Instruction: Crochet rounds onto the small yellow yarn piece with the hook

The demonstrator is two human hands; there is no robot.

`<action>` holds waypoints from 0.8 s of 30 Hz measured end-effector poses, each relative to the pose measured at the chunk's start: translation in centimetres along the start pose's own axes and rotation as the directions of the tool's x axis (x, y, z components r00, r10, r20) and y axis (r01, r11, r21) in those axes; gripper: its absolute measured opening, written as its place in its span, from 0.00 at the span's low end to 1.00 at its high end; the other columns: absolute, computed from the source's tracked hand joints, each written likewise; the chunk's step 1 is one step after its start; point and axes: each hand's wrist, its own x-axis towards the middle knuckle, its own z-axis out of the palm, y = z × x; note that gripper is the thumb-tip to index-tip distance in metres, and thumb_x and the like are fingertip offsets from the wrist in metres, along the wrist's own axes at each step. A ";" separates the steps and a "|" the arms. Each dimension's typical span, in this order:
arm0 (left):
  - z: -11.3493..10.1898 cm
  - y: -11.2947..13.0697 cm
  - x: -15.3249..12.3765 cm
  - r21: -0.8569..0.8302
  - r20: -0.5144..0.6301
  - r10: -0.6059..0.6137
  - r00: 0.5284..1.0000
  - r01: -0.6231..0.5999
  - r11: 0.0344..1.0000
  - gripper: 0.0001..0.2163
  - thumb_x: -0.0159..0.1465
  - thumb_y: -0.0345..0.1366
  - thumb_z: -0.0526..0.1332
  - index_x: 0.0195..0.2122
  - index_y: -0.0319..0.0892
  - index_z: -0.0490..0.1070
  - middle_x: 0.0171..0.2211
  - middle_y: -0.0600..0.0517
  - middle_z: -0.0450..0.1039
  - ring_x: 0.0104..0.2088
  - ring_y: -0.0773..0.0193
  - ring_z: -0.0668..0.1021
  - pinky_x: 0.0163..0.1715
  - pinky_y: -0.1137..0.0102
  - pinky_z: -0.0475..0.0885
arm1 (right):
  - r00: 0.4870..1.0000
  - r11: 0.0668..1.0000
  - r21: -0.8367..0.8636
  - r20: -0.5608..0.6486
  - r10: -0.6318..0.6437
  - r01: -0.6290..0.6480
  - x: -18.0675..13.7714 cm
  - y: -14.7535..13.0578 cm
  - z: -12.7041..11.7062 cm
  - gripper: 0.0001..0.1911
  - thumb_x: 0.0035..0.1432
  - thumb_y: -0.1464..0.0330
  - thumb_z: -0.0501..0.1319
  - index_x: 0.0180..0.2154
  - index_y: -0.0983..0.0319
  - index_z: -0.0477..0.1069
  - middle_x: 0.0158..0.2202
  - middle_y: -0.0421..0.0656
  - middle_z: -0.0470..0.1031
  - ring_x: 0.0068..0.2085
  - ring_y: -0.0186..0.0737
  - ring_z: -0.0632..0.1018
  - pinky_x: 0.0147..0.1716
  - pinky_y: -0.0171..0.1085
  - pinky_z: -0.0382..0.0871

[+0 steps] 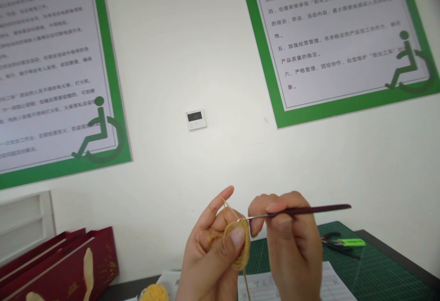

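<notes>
My left hand is raised in front of the wall and pinches a small round yellow crochet piece between thumb and fingers, with yellow yarn looped over the index finger. My right hand grips a dark crochet hook, held level, its metal tip touching the top edge of the piece. A strand of yarn hangs down from the piece toward a yellow yarn ball at the bottom edge.
A green cutting mat lies on the dark table with a printed paper sheet, a green lighter and dark pliers. Red boxes stand at the left. Green-framed posters and a white thermostat hang on the wall.
</notes>
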 end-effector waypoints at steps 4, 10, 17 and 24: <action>-0.3 0.0 0.1 0.034 0.015 -0.013 1.000 0.012 0.999 0.25 0.47 0.28 0.79 0.49 0.41 0.84 0.26 0.51 0.74 0.27 0.70 0.74 0.30 0.78 0.71 | 0.982 0.971 0.164 -0.049 0.185 -0.175 0.4 -0.8 -0.1 0.12 0.74 0.61 0.52 0.38 0.55 0.69 0.25 0.36 0.70 0.28 0.35 0.70 0.31 0.37 0.65; 0.0 -0.7 0.2 0.120 0.023 0.181 0.983 -0.182 0.976 0.17 0.51 0.30 0.78 0.43 0.45 0.85 0.26 0.51 0.77 0.27 0.65 0.78 0.31 0.73 0.73 | 0.831 0.773 0.324 0.088 0.550 -0.546 1.3 -1.4 0.1 0.19 0.70 0.57 0.58 0.28 0.60 0.67 0.23 0.36 0.66 0.25 0.32 0.66 0.27 0.34 0.62; 0.5 -1.6 0.3 0.192 -0.097 0.350 0.932 -0.328 0.925 0.19 0.49 0.30 0.79 0.43 0.46 0.85 0.28 0.52 0.78 0.30 0.67 0.78 0.32 0.78 0.74 | 0.955 0.955 -0.003 0.020 0.297 -0.297 0.8 -0.8 -0.4 0.07 0.64 0.62 0.67 0.36 0.57 0.73 0.36 0.39 0.77 0.40 0.36 0.78 0.42 0.36 0.72; 0.6 -1.3 0.2 0.160 -0.074 0.329 0.941 -0.315 0.936 0.17 0.49 0.28 0.79 0.42 0.44 0.85 0.26 0.51 0.78 0.28 0.69 0.77 0.29 0.79 0.72 | 0.981 0.981 -0.049 0.042 0.189 -0.187 0.9 -0.6 -1.0 0.05 0.70 0.64 0.60 0.40 0.56 0.72 0.35 0.38 0.79 0.39 0.36 0.80 0.42 0.37 0.74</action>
